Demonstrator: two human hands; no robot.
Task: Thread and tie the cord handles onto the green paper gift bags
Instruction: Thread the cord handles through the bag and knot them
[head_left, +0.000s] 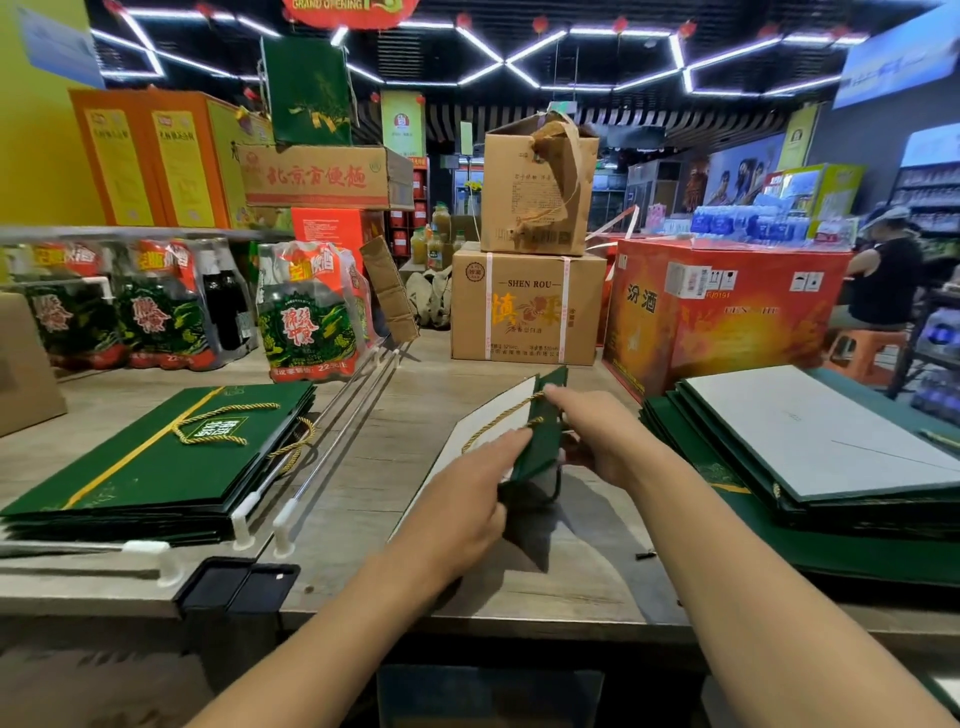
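Between left grip (462, 504) and right grip (602, 436), both clamped on its rim, green bag (544, 449) with gold cord (500, 420)

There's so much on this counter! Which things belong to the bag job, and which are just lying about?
Job: green bag, gripped by left hand and right hand; its gold cord; corded bag stack on the left; bag stack without visible cords on the right.
Lying about: bottle packs; metal rods; brown cartons; red carton.
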